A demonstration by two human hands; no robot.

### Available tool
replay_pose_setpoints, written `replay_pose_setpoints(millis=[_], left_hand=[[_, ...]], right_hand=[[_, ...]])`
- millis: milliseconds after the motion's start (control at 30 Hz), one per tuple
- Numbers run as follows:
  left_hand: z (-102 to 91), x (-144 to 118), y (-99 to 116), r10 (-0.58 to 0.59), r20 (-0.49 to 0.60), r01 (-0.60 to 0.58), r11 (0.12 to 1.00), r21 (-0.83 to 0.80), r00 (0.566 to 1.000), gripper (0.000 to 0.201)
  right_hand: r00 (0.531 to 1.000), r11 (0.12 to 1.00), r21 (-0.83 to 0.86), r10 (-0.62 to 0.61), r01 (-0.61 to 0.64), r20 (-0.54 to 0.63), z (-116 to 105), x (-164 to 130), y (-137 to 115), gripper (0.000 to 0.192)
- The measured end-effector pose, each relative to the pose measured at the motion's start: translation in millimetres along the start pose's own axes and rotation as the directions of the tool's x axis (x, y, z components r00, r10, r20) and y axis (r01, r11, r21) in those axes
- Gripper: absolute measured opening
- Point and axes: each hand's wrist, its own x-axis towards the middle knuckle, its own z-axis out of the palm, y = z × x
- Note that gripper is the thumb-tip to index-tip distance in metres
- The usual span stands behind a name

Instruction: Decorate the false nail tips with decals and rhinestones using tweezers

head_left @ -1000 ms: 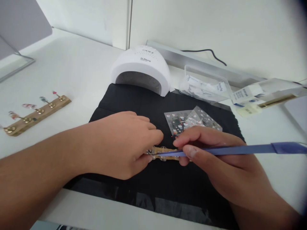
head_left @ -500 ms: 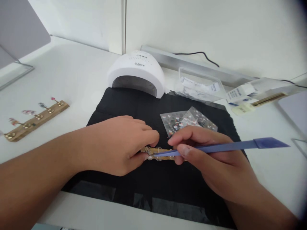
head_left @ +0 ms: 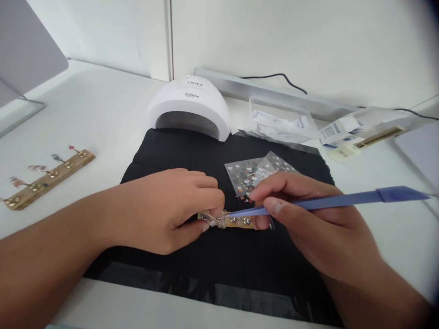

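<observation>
My left hand (head_left: 164,210) is closed at the left end of a small wooden nail-tip stand (head_left: 241,222), thumb and forefinger on either side. Clear nail tips and round metal posts show along the stand, part of it covered by my fingers. In my right hand (head_left: 315,224) is a pair of blue tweezers (head_left: 338,201), pinched between thumb and fingers. The tweezers' points reach the stand beside my left fingertips; whether they grip anything is too small to tell. Just beyond my right fingers lie two clear sticker sheets (head_left: 240,173) with small printed figures.
A black mat (head_left: 192,265) lies under the work. Behind it stands a white nail lamp (head_left: 190,103), with a clear plastic box (head_left: 281,121) of white packets to its right. Another wooden stand (head_left: 55,178) with decorated nail tips sits at the left; a small carton (head_left: 339,132) is at the right.
The view has shifted slightly. My right hand and the tweezers have moved a little right, and the tweezers tilt more upward at the outer end. More metal posts on the stand show now.
</observation>
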Motion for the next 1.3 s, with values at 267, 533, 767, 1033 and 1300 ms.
replay_pose_setpoints(millis=[267, 533, 767, 1033, 1300], left_hand=[[5.9, 1, -2, 0.114, -0.118, -0.115, 0.993, 0.001, 0.986, 0.015], [12.6, 1, -6, 0.067, -0.119, -0.064, 0.998, 0.028, 0.991, 0.013], [13.2, 2, -7, 0.035, -0.119, -0.031, 0.999, 0.033, 0.992, 0.013], [12.7, 0, -4, 0.032, -0.083, -0.025, 0.996, 0.085, 0.996, 0.013], [11.7, 1, -3, -0.021, -0.079, 0.027, 0.996, 0.082, 0.997, 0.011]], right_hand=[[0.936, 0.911, 0.257, -0.266, 0.322, -0.229, -16, 4, 10, 0.010], [0.881, 0.822, 0.348, -0.348, 0.450, -0.320, -25, 11, 13, 0.010], [0.882, 0.842, 0.310, -0.343, 0.441, -0.322, -24, 8, 17, 0.011], [0.883, 0.841, 0.328, -0.317, 0.430, -0.347, -22, 13, 19, 0.009], [0.890, 0.838, 0.347, -0.305, 0.420, -0.340, -24, 15, 22, 0.010]])
